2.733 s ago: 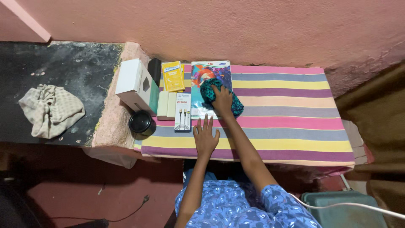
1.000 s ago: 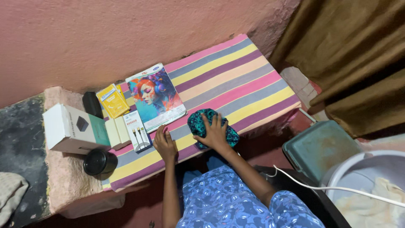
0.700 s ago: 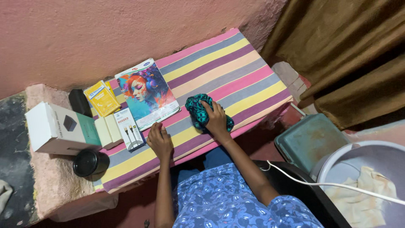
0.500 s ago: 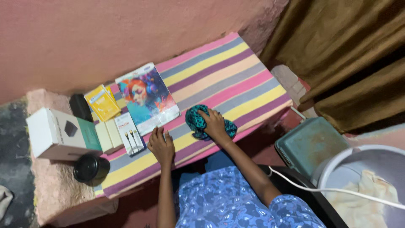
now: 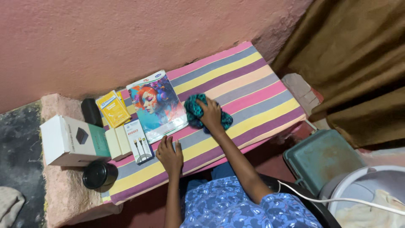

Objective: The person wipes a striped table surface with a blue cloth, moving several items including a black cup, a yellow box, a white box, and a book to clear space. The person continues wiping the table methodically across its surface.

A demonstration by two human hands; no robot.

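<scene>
My right hand [image 5: 211,113] presses a crumpled teal patterned cloth [image 5: 194,110] onto the striped table cover [image 5: 249,84], just right of a colourful notebook [image 5: 157,104]. My left hand [image 5: 170,154] lies flat on the cover near the front edge, fingers apart, holding nothing. It rests beside a white cable package [image 5: 139,135].
At the left end stand a white and green box [image 5: 71,140], pale small boxes [image 5: 118,142], a yellow packet [image 5: 112,109], a dark case [image 5: 91,112] and a black round jar [image 5: 99,175]. A brown curtain [image 5: 358,63], a green container [image 5: 322,158] and a white tub [image 5: 371,198] are at right.
My right hand has slid the teal cloth from the front edge of the cover back toward the notebook. My left hand has stayed flat near the front edge. The camera view has shifted.
</scene>
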